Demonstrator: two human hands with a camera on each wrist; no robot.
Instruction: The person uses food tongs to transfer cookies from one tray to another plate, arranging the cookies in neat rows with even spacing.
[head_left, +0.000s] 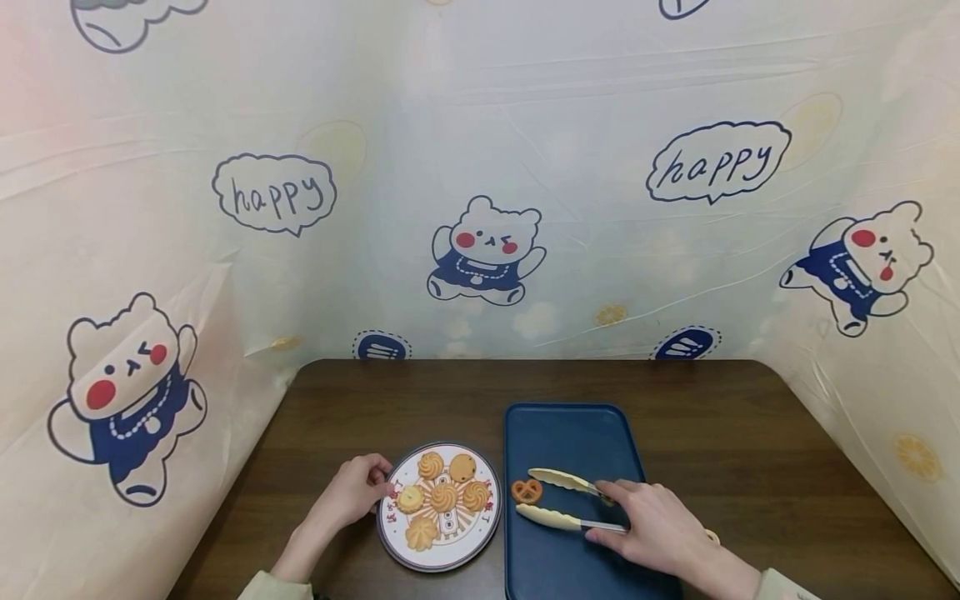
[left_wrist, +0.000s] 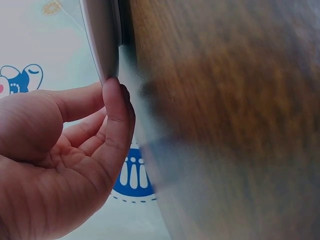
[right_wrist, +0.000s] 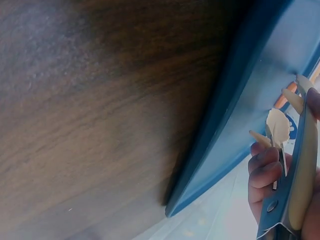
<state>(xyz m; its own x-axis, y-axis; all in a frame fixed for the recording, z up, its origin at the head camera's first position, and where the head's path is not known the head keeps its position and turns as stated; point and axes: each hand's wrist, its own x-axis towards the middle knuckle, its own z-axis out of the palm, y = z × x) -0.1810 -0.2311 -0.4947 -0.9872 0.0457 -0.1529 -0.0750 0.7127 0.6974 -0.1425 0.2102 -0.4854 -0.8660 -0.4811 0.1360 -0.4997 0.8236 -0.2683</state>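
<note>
My left hand (head_left: pixel 351 493) pinches the left rim of a white patterned plate (head_left: pixel 467 543) between thumb and fingers; the left wrist view shows the fingertips at the edge of the plate (left_wrist: pixel 101 45). Several cookies (head_left: pixel 443 497) lie on this plate, mostly swirled ones. My right hand (head_left: pixel 656 527) grips a pair of tongs (head_left: pixel 550 517) with cream scalloped tips and metal arms, spread apart over a blue tray (head_left: pixel 573 433). Between the tong tips, near the tray's left edge, lies a brown pretzel (head_left: pixel 527 492). In the right wrist view, fingers curl around the tongs (right_wrist: pixel 302 175).
Plate and tray sit side by side on a dark wooden table (head_left: pixel 720 433), with a narrow gap between them. A printed cloth (head_left: pixel 487 125) with cartoon bears hangs behind the table and along both sides.
</note>
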